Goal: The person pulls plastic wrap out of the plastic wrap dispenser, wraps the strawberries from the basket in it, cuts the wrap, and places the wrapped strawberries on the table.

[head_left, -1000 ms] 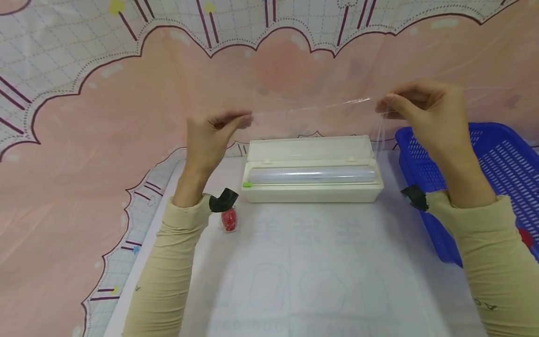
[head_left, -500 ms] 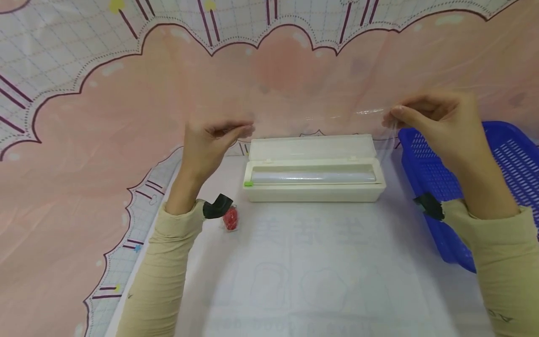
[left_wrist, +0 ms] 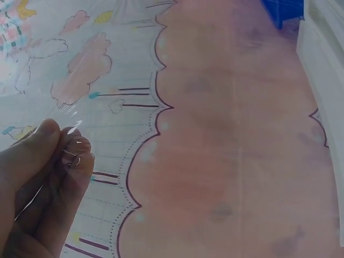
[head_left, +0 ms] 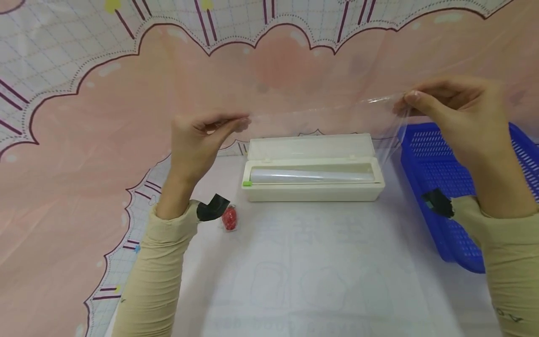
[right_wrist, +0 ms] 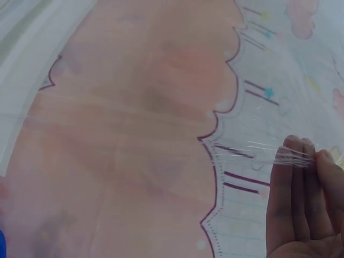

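Note:
A clear sheet of plastic wrap (head_left: 320, 119) stretches between my two hands, above and behind a white dispenser box. My left hand (head_left: 200, 140) pinches its left corner between thumb and fingers; the left wrist view shows shiny creases at those fingertips (left_wrist: 75, 142). At the right, my right hand (head_left: 459, 117) pinches the other corner, where the film bunches into folds (right_wrist: 285, 156). Inside the dispenser box (head_left: 313, 193), whose lid stands up at the back, lies a roll of wrap (head_left: 311, 176). A small green piece (head_left: 247, 183) sits at the box's left front edge.
A blue perforated basket (head_left: 442, 173) stands at the right, partly behind my right forearm. On the white table sheet (head_left: 311, 262), a small red wrapped item (head_left: 229, 218) lies near my left cuff. A pink patterned cloth (head_left: 105, 154) spreads beyond the table's left and back edges.
My right hand has moved right, dipping and then rising, with the film's corner. The left hand has shifted slightly left. More of the wrap's right edge now shows between hand and box.

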The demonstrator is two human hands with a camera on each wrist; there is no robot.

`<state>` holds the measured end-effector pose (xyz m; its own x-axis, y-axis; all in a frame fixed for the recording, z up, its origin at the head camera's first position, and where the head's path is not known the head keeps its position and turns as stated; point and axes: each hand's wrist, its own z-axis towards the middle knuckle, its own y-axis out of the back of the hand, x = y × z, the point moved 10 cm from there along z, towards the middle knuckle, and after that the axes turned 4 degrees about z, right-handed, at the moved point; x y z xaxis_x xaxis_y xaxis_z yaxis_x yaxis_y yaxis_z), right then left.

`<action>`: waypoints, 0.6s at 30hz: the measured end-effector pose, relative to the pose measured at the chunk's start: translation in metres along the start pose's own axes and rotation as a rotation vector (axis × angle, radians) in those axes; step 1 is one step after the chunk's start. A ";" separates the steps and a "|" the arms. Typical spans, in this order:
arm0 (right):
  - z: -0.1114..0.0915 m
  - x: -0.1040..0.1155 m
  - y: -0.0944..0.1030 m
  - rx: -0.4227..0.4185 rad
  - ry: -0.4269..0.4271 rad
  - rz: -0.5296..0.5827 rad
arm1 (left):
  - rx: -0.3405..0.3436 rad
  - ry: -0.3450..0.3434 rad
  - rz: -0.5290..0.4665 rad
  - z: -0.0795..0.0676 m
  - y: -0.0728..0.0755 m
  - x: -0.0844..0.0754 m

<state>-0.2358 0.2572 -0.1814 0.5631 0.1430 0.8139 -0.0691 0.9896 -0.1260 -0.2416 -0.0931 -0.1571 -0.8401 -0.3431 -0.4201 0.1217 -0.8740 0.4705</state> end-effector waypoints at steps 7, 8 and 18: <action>0.004 0.018 -0.006 -0.022 0.077 0.001 | -0.083 0.011 -0.009 0.004 0.014 -0.009; 0.006 0.020 -0.007 -0.026 0.078 0.025 | -0.098 0.023 -0.016 0.004 0.017 -0.009; 0.002 0.028 -0.012 0.004 0.120 -0.056 | -0.091 0.049 -0.011 0.001 0.019 -0.009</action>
<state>-0.2210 0.2489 -0.1564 0.6609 0.0844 0.7457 -0.0374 0.9961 -0.0796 -0.2327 -0.1067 -0.1433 -0.8149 -0.3482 -0.4634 0.1624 -0.9046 0.3941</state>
